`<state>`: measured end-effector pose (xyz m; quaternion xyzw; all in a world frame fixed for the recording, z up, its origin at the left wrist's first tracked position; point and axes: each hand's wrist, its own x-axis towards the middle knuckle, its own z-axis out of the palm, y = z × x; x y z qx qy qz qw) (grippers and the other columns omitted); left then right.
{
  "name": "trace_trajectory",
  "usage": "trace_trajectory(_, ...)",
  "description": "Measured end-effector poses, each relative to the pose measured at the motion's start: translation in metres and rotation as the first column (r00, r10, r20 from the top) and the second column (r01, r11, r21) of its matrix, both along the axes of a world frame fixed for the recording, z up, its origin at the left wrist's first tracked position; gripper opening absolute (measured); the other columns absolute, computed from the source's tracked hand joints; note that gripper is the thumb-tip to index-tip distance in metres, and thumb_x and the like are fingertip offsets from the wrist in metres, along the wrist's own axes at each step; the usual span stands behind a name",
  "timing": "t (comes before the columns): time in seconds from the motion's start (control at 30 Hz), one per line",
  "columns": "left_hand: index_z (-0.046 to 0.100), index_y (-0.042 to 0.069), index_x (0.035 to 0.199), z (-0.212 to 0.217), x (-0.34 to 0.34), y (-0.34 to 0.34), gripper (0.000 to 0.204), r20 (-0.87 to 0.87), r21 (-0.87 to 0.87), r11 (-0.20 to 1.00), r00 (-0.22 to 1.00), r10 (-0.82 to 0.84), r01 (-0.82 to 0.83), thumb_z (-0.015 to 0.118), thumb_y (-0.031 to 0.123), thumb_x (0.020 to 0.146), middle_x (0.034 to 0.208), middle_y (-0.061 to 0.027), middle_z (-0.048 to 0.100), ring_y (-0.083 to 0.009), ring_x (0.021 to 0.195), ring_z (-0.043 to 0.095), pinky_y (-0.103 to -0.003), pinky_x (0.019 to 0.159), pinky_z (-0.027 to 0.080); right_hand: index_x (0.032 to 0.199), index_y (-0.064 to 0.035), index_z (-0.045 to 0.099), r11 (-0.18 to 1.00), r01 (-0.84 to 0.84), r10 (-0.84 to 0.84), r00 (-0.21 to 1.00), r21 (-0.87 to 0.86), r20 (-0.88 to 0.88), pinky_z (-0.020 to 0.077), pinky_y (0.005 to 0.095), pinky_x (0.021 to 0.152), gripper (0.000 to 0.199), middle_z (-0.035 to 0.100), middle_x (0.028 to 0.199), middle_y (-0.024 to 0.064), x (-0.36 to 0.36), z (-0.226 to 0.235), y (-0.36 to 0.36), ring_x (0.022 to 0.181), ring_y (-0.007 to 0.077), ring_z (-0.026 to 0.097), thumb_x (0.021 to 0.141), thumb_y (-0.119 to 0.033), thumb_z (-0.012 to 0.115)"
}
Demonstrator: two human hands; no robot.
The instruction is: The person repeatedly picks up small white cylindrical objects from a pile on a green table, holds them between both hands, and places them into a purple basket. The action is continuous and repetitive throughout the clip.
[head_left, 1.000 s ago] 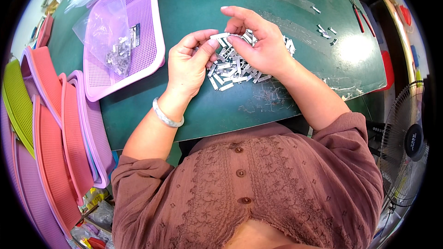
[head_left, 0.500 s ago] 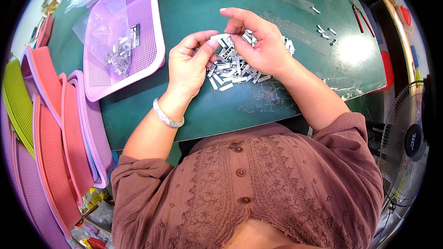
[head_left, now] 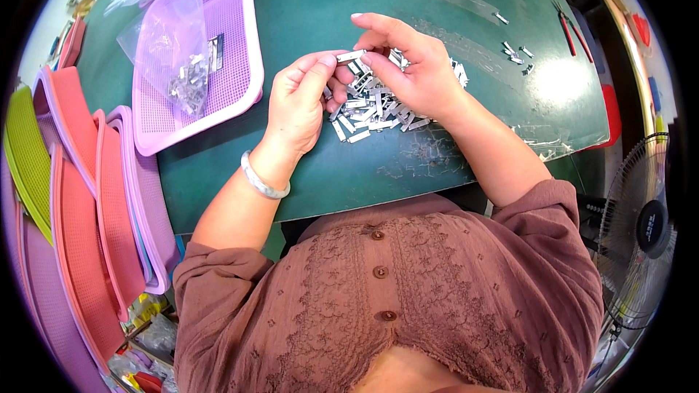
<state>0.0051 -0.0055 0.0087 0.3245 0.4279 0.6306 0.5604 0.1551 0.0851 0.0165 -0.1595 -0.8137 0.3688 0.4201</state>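
One piece [head_left: 351,56] lies between your hands, near the pile [head_left: 376,110], its long axis running left to right, right end slightly farther away. Your left hand [head_left: 297,98] pinches its left end between thumb and finger. Your right hand [head_left: 419,73], half curled, has thumb and fingertips at the other end; whether they grip, I cannot tell.

Perforated baskets [head_left: 74,233] in coral, purple and green stand stacked at left — beside the green counter [head_left: 313,0]. Red-handled pliers [head_left: 567,34] lie toward its right side; a wire-caged fan [head_left: 650,229] stands beyond — lower right.
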Motion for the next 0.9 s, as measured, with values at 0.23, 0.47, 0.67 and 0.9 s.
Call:
trace_trajectory(0.23,0.059,-0.002,0.099,-0.002,0.000,0.000,0.021,0.044,0.014,1.000,0.999,0.002,-0.002,0.046,0.011,0.089,0.078,-0.0061,0.060,-0.0097,0.058,0.050,-0.020,0.051,0.038,0.114,-0.0047,0.051,0.998,-0.021,0.020,0.999,-0.053,-0.025,0.0483,0.0264,0.064,0.039,0.062,0.081,0.0074,-0.001,-0.002,0.000,0.071,0.0162,0.060,0.076,0.002,0.058)
trace_trajectory(0.47,0.060,-0.001,0.099,-0.001,0.000,-0.001,0.020,0.028,0.011,1.000,1.000,0.005,-0.006,0.047,0.010,0.088,0.077,-0.0062,0.060,-0.0097,0.058,0.050,-0.020,0.050,0.038,0.114,-0.0035,0.050,0.990,-0.044,0.042,0.999,-0.135,-0.013,0.0467,0.0259,0.063,0.036,0.061,0.079,0.0065,0.000,-0.004,0.000,0.068,0.0142,0.058,0.079,0.000,0.057)
trace_trajectory(0.67,0.061,0.001,0.095,0.002,0.003,-0.001,0.017,-0.012,-0.010,1.000,1.000,0.029,-0.029,0.048,0.010,0.088,0.077,-0.0054,0.059,-0.0096,0.059,0.050,-0.021,0.050,0.037,0.116,-0.0029,0.048,0.988,-0.055,0.063,0.997,-0.144,0.054,0.0457,0.0251,0.064,0.037,0.060,0.079,0.0056,0.001,-0.001,0.000,0.069,0.0129,0.056,0.080,-0.001,0.056)
trace_trajectory(0.9,0.052,0.003,0.088,-0.008,-0.008,0.006,0.016,0.200,-0.045,0.996,0.976,0.086,-0.079,0.044,0.017,0.087,0.085,-0.0104,0.058,-0.0170,0.070,0.054,-0.027,0.060,0.043,0.121,-0.0039,0.047,0.977,-0.097,0.134,0.973,-0.190,0.189,0.0445,0.0256,0.072,0.043,0.058,0.080,0.0032,0.003,0.001,-0.002,0.075,0.0115,0.054,0.078,0.001,0.055)
